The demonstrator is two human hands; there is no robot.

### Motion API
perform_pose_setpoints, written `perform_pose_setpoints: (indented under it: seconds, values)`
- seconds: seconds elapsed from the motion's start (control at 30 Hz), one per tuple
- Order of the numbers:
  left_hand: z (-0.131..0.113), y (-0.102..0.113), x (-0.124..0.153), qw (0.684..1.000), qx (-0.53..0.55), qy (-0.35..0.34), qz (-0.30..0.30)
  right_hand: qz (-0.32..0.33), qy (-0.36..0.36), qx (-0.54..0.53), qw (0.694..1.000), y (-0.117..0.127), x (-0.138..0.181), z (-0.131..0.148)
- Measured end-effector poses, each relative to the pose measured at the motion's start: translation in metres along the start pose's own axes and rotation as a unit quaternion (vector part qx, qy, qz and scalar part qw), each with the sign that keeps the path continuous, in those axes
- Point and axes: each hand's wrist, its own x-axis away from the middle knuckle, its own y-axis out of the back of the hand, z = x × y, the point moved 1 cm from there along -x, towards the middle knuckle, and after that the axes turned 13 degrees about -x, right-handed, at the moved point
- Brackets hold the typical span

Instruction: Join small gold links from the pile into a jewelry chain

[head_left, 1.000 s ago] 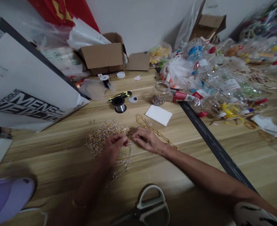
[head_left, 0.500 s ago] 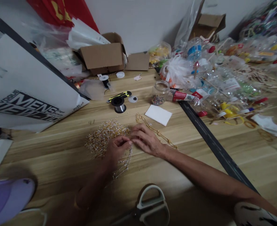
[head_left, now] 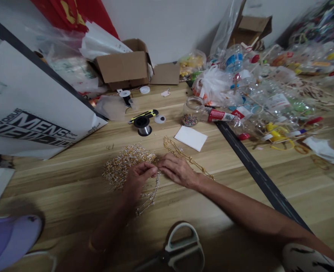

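My left hand (head_left: 139, 176) pinches the upper end of a silver beaded chain (head_left: 155, 192), which hangs down and lies in a loop on the wooden table. Close against it, my right hand (head_left: 178, 169) has its fingers bent together at the same end; whatever sits between those fingertips is too small to name. Just behind my left hand is a heap of small gold and silver beads (head_left: 127, 160). A gold chain (head_left: 191, 160) lies stretched out beyond my right hand.
Scissors (head_left: 184, 245) lie at the near edge. Farther back are a wire spool (head_left: 143, 125), a yellow-black cutter (head_left: 148, 114), a white folded paper (head_left: 191, 138) and a bead jar (head_left: 192, 113). Plastic bottles (head_left: 280, 102) crowd the right, and a white paper bag (head_left: 33, 102) stands left.
Both hands stay at the chain's end. The right hand's fingers have drawn slightly lower and closer together; the left hand has shifted very little.
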Motion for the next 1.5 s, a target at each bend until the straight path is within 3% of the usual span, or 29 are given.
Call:
perform_pose_setpoints:
  seconds: [0.93, 1.5]
  values:
    - [0.0050, 0.0006, -0.0021, 1.000, -0.004, -0.012, 0.005, -0.042, 0.005, -0.008, 0.999, -0.0019, 0.0008, -0.0006]
    - [0.0076, 0.0004, -0.0026, 1.000, 0.003, -0.006, 0.010, -0.028, 0.002, -0.002, 1.000, -0.0016, 0.0012, -0.0010]
